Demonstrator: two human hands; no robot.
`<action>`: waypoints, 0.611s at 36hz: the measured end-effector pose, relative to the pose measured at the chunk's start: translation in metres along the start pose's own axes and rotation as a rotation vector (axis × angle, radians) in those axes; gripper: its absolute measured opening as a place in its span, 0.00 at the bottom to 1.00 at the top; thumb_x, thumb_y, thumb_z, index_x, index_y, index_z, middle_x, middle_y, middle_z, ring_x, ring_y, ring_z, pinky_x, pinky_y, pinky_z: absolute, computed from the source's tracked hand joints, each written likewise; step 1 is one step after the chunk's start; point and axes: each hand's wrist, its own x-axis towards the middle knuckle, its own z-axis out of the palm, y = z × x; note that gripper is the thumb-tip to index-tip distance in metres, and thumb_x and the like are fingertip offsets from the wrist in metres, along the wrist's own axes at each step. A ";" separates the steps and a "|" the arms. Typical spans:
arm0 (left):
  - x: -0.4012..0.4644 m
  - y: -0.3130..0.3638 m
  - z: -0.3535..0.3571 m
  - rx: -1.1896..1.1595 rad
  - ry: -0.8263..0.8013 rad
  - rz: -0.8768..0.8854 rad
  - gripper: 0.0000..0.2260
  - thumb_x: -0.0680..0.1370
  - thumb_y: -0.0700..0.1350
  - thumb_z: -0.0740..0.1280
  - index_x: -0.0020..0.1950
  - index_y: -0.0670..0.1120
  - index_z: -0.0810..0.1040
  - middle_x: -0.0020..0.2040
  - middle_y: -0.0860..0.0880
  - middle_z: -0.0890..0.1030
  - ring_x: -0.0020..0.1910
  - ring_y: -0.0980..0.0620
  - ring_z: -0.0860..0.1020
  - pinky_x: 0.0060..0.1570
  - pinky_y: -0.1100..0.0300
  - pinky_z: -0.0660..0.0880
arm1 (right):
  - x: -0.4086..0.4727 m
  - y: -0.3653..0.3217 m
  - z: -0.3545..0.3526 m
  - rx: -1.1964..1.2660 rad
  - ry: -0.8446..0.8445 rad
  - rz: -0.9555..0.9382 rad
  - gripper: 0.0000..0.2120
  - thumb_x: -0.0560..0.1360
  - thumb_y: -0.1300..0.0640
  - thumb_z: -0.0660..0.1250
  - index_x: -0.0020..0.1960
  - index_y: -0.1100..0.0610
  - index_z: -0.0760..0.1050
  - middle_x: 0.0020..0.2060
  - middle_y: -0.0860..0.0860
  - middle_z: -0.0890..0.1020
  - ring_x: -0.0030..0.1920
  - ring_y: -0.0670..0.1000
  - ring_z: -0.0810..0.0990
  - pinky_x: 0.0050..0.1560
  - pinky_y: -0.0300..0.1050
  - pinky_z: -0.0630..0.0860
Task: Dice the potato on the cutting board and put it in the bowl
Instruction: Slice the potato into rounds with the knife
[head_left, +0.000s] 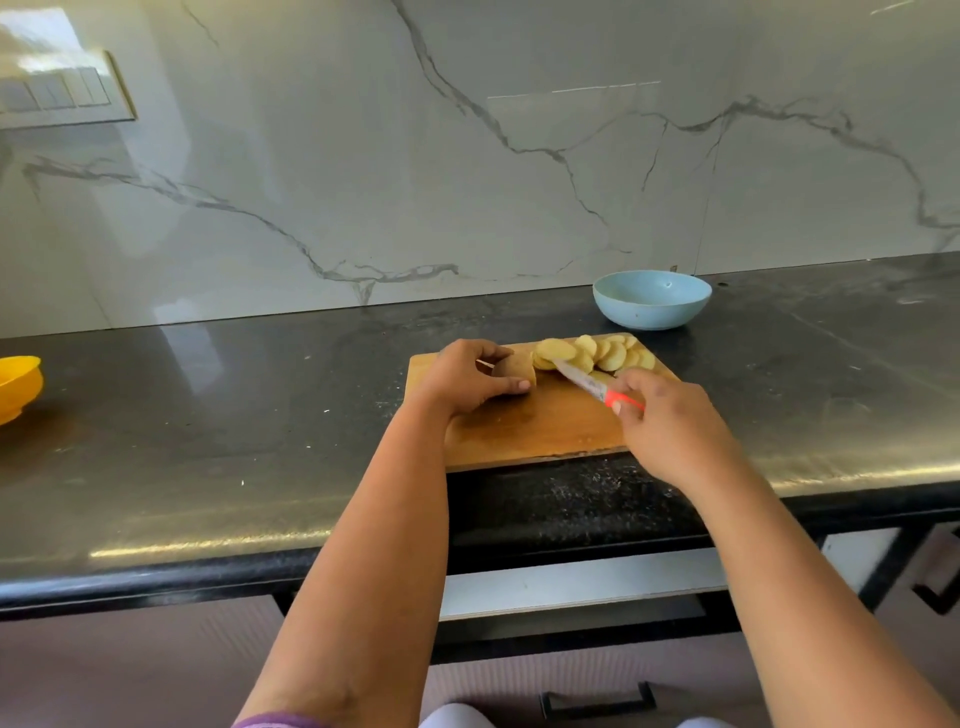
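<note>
**Hands on potato and knife, slices piled at board's far end**

Left hand (467, 376) curls over the uncut potato (514, 370) piece, thumb along its near side, fingers wrapped over the top, pinning it to the cutting board (524, 431). Right hand (670, 421) grips the knife (597, 387) by its red handle, fingers closed round it; blade angles up-left across the board w/ its tip just beside the potato's cut face, touching the nearest slices.

Potato slices (597, 353) lie in an overlapping heap on the board's far right part, right of the held piece. Not diced yet, all rounds.

Board sits on the dark counter (208, 415), near edge close to the counter's front lip. Blue bowl (652, 299) stands behind the board's far right corner, apart from it, near the marble wall (363, 156); can't see anything inside. Yellow bowl (18, 387) is far left of the board, cut off by the frame edge. Switch panel (62, 93) on the wall, up-left of the board. Drawer handle (597, 699) shows below the counter.
</note>
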 end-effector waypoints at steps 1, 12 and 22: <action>0.001 0.000 0.000 0.003 -0.008 0.000 0.28 0.70 0.55 0.77 0.68 0.49 0.75 0.60 0.51 0.78 0.55 0.53 0.76 0.54 0.59 0.73 | 0.001 0.000 0.001 0.024 0.054 -0.024 0.07 0.81 0.56 0.60 0.55 0.50 0.76 0.36 0.45 0.73 0.34 0.45 0.72 0.28 0.41 0.67; 0.001 0.003 0.007 0.038 0.013 0.031 0.28 0.71 0.55 0.76 0.68 0.48 0.75 0.60 0.51 0.79 0.54 0.53 0.76 0.52 0.59 0.72 | -0.002 -0.016 0.033 0.002 0.146 -0.140 0.09 0.80 0.58 0.62 0.60 0.53 0.72 0.38 0.47 0.75 0.37 0.47 0.72 0.29 0.37 0.63; 0.003 0.004 0.006 0.036 0.043 0.042 0.27 0.69 0.52 0.78 0.65 0.47 0.78 0.55 0.52 0.80 0.50 0.56 0.76 0.39 0.70 0.69 | 0.004 -0.021 0.044 -0.047 0.152 -0.146 0.07 0.81 0.60 0.59 0.54 0.54 0.75 0.34 0.49 0.76 0.32 0.47 0.74 0.28 0.42 0.67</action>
